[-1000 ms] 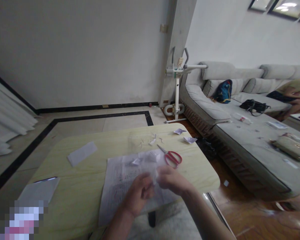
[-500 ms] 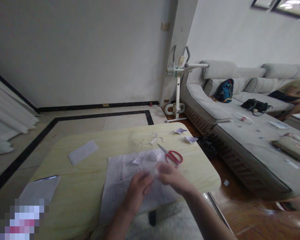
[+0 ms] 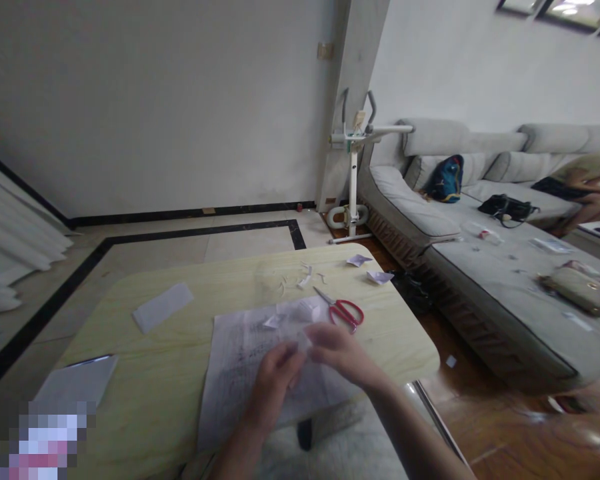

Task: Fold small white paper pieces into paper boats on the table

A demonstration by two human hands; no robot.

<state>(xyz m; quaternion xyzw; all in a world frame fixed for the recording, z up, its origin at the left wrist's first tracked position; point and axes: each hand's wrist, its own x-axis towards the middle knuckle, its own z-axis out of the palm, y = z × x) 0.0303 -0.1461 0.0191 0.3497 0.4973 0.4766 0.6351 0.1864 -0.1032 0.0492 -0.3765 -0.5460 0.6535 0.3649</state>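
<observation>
My left hand (image 3: 281,367) and my right hand (image 3: 334,347) are close together over a large printed sheet (image 3: 225,387). Between their closed fingers is a small piece of white paper (image 3: 304,340), blurred and partly covered by the fingers. Just beyond them on the sheet lie a folded white paper (image 3: 307,309) and a smaller paper piece (image 3: 272,321). Red-handled scissors (image 3: 349,315) rest by the sheet's far right corner, blades pointing away to the left. Two folded paper shapes like little boats (image 3: 359,260) sit near the table's far right corner.
Paper scraps (image 3: 305,277) are scattered on the pale wooden table (image 3: 155,360). A folded sheet (image 3: 163,307) and a pen (image 3: 90,361) on paper lie at left. Beyond stand exercise equipment (image 3: 353,180) and a grey sofa (image 3: 500,293), where a person (image 3: 575,177) sits.
Both hands stay together over the printed sheet with the small paper between them. The right hand's fingers have shifted slightly, and the whole view has moved a little.
</observation>
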